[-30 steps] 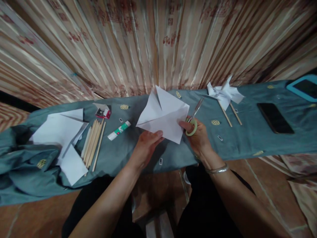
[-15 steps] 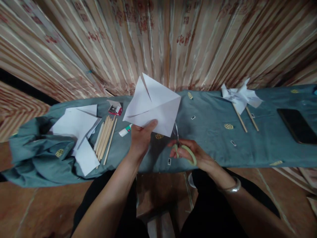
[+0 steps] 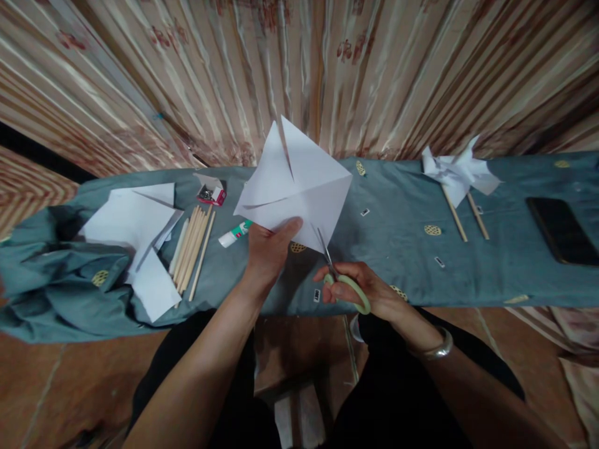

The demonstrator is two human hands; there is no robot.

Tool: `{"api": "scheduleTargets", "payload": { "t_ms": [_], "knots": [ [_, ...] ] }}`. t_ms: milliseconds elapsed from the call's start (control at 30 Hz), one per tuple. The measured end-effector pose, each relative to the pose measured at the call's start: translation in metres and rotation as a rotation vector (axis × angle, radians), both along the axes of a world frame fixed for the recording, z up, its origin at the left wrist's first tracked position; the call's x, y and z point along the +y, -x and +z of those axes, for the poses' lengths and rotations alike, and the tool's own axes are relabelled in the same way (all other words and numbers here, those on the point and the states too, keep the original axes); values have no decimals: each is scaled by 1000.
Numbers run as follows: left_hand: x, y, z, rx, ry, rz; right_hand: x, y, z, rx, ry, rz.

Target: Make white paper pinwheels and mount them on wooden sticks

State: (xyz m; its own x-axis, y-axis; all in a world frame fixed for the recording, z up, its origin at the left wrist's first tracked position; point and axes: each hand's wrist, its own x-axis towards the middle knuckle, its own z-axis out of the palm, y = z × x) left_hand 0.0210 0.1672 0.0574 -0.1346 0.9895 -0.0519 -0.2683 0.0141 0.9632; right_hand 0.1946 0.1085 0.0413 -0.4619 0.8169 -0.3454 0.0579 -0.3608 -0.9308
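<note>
My left hand (image 3: 271, 249) pinches the lower edge of a square sheet of white paper (image 3: 309, 181), thumb on top and fingers underneath. Two slits run inward from the sheet's top and left corners, and crease lines cross it. In my right hand (image 3: 353, 287) is a pair of scissors (image 3: 358, 296) with pale green handles. Its blades are at the sheet's lower right corner, one lying over the paper. The sheet is held above the cloth-covered table (image 3: 393, 255).
Left lie white paper sheets (image 3: 126, 218), wooden sticks (image 3: 194, 249), a small open red box (image 3: 211, 192) of metal bits and a glue stick (image 3: 234, 234). Right are paper pinwheels (image 3: 461, 171) on sticks and a black phone (image 3: 561, 229). A curtain (image 3: 299, 75) hangs behind.
The scissors have moved from beside the sheet onto its lower right corner, with a blade over the paper. The sheet sits slightly higher and further right; the whole view has shifted a little.
</note>
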Motion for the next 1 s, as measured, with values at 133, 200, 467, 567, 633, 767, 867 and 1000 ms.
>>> {"api": "scheduleTargets", "payload": {
  "t_ms": [133,200,467,567,633,767,867,1000],
  "knots": [
    [0,-2,-1,-1,13,8,0,0,0,8,-4,-9],
    [0,-2,-2,-2,21,8,0,-1,-1,15,-1,-12],
    [0,-1,-2,23,49,4,0,0,0,-7,7,-18],
    [-1,-1,-2,8,47,5,1,1,2,-18,26,-22],
    [-1,0,-3,-4,38,7,1,2,3,-12,46,-27],
    [0,1,-4,-12,57,11,0,2,2,-22,48,-39],
    [0,1,-4,-3,73,11,1,3,1,-24,54,-38],
    [0,2,-3,11,79,15,1,3,0,4,62,-35]
  ]
}}
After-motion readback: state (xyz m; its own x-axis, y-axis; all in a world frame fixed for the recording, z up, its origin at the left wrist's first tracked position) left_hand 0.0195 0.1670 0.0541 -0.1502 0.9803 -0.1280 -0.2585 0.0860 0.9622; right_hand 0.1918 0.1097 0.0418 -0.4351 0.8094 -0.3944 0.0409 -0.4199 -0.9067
